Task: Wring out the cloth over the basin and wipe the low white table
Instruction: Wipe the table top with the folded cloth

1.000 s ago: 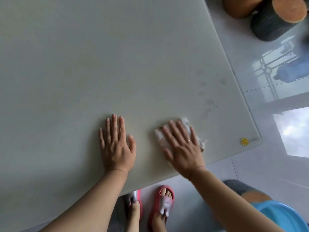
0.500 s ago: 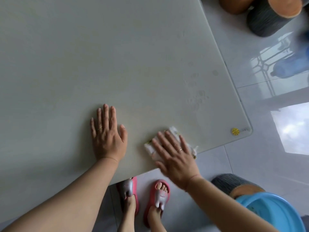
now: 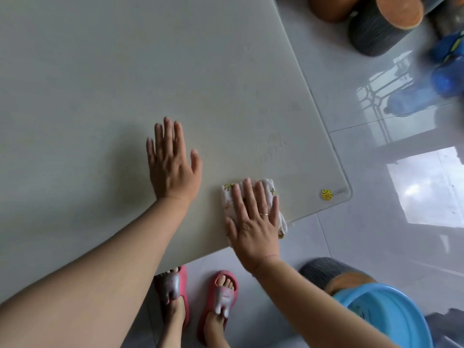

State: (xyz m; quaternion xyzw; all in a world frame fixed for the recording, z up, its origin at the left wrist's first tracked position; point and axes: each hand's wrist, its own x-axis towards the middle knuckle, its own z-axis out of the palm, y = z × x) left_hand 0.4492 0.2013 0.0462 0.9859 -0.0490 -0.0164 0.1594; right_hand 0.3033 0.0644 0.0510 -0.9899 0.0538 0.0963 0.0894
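The low white table (image 3: 125,71) fills most of the view, its near right corner marked by a small gold sticker (image 3: 327,195). A folded white cloth with yellow print (image 3: 270,190) lies flat at the table's near edge. My right hand (image 3: 253,222) presses down on it with fingers spread; part of the cloth hangs over the edge. To the left of the cloth, my left hand (image 3: 172,163) rests flat on the bare tabletop, fingers apart, holding nothing. The blue basin (image 3: 391,315) sits on the floor at the lower right.
Dark round stools with orange tops stand at the upper right (image 3: 384,23) and beside the basin (image 3: 334,275). Blue shoes (image 3: 447,61) lie on the glossy tiled floor at the right. My feet in pink slippers (image 3: 221,295) stand just below the table's near edge.
My right hand has slid the cloth toward me to the table's near edge and turned to point more straight ahead. My left hand stays flat on the table.
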